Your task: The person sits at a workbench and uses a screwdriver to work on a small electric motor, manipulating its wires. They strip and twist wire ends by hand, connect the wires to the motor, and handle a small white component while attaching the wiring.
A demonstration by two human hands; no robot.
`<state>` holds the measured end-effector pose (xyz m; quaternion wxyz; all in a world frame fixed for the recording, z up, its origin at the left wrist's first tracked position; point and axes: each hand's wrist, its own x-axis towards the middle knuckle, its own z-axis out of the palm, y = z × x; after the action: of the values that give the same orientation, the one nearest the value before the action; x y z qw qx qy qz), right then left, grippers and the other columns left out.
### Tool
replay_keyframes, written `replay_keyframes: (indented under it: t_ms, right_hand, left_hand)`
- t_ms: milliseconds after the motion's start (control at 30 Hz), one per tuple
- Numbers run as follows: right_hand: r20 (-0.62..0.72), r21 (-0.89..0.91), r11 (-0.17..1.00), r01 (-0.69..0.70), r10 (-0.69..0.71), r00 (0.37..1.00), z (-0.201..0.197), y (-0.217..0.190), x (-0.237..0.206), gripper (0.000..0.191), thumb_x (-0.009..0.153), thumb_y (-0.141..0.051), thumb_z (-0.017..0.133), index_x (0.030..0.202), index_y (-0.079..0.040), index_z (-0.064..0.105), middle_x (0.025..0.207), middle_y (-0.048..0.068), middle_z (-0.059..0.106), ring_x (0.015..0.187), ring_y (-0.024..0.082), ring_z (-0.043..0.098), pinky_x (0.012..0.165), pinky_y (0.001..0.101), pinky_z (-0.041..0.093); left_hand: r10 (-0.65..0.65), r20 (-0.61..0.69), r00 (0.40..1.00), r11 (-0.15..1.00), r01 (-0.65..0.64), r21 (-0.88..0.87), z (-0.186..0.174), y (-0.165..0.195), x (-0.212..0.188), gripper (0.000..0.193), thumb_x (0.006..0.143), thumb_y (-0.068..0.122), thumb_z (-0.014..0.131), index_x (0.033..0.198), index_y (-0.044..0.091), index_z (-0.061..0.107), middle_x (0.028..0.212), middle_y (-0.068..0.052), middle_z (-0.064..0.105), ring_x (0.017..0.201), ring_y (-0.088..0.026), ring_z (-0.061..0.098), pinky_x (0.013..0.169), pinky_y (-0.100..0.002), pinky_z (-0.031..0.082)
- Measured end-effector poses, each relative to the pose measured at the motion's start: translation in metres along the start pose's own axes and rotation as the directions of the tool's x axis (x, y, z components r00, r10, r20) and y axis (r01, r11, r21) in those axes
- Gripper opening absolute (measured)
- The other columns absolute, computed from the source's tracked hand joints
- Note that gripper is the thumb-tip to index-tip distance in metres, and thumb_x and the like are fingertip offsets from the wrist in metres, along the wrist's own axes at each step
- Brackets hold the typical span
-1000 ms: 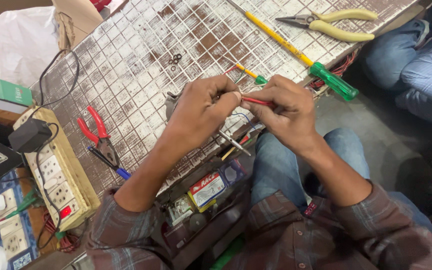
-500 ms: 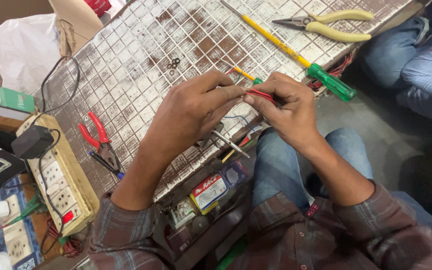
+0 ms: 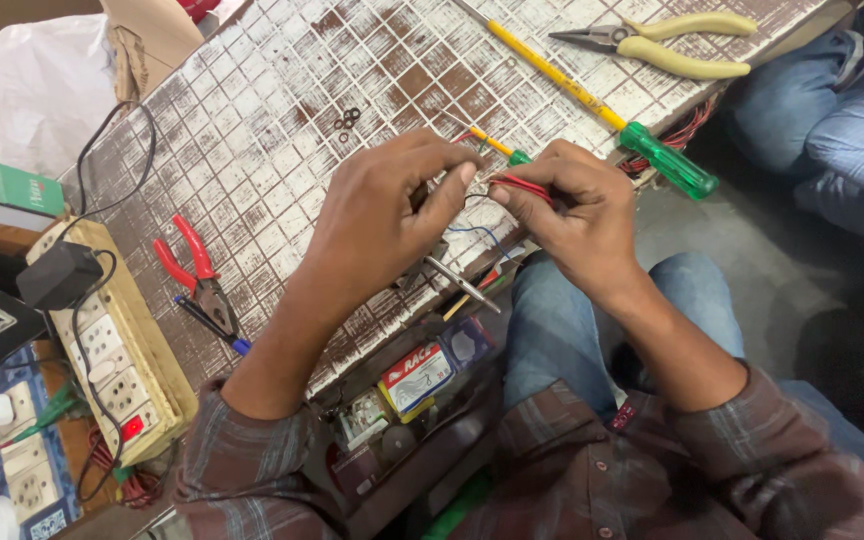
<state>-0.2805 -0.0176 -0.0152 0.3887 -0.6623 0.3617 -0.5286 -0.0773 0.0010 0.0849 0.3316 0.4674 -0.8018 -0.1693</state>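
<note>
My left hand (image 3: 392, 215) and my right hand (image 3: 577, 215) meet fingertip to fingertip over the front edge of a worn white-and-brown checked work board (image 3: 282, 130). Between the right thumb and forefinger I pinch a thin red wire (image 3: 524, 185). The left fingers close on a small dark part whose shape is hidden; a thin blue wire (image 3: 477, 235) hangs below the hands. A small yellow screwdriver with a green tip (image 3: 497, 148) lies just behind my fingers. A thin metal tool (image 3: 460, 282) lies under my left hand.
A long yellow screwdriver with a green handle (image 3: 652, 150) and yellow-handled pliers (image 3: 667, 45) lie at the back right. Red-handled cutters (image 3: 197, 275) and a wooden socket board (image 3: 117, 350) sit left. Small black rings (image 3: 345, 120) lie mid-board. Another person's jeans-clad leg (image 3: 832, 130) is at right.
Both hands have stayed pinched together on the wire and drifted slightly; the view has shifted a little. Nothing was picked up or let go.
</note>
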Motion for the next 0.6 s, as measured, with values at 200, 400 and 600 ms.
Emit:
replay_keyframes:
  t_ms: [200, 400, 600]
  right_hand:
    - [0.014, 0.025, 1.0, -0.004, 0.004, 1.0, 0.001, -0.003, -0.001, 0.014, 0.094, -0.008, 0.083, 0.105, -0.002, 0.078, 0.086, 0.002, 0.066, 0.073, 0.005, 0.057, 0.06, 0.0217, 0.042]
    - [0.018, -0.034, 0.997, 0.067, -0.067, 0.998, 0.001, -0.007, -0.003, 0.014, 0.093, -0.006, 0.083, 0.106, -0.001, 0.078, 0.085, 0.005, 0.066, 0.072, 0.008, 0.058, 0.061, 0.0229, 0.042]
    - [0.075, 0.021, 0.995, 0.101, -0.102, 0.992, -0.009, -0.01, -0.012, 0.015, 0.096, -0.001, 0.078, 0.111, 0.001, 0.077, 0.093, 0.01, 0.073, 0.078, 0.012, 0.065, 0.067, 0.0248, 0.046]
  left_hand:
    - [0.036, 0.033, 0.999, 0.995, -0.039, 0.089, 0.001, 0.004, 0.001, 0.015, 0.093, 0.021, 0.074, 0.097, 0.007, 0.079, 0.087, -0.006, 0.074, 0.06, -0.015, 0.065, 0.056, -0.031, 0.05]
    - [-0.155, 0.011, 0.988, 0.985, 0.155, -0.07, 0.005, 0.004, -0.004, 0.018, 0.092, 0.02, 0.071, 0.097, 0.003, 0.077, 0.083, -0.006, 0.074, 0.065, -0.011, 0.068, 0.06, -0.028, 0.054]
    - [-0.388, 0.105, 0.916, 0.905, 0.4, -0.146, 0.001, 0.001, -0.002, 0.022, 0.087, 0.021, 0.068, 0.09, 0.002, 0.078, 0.063, -0.001, 0.067, 0.056, -0.004, 0.054, 0.051, -0.027, 0.043]
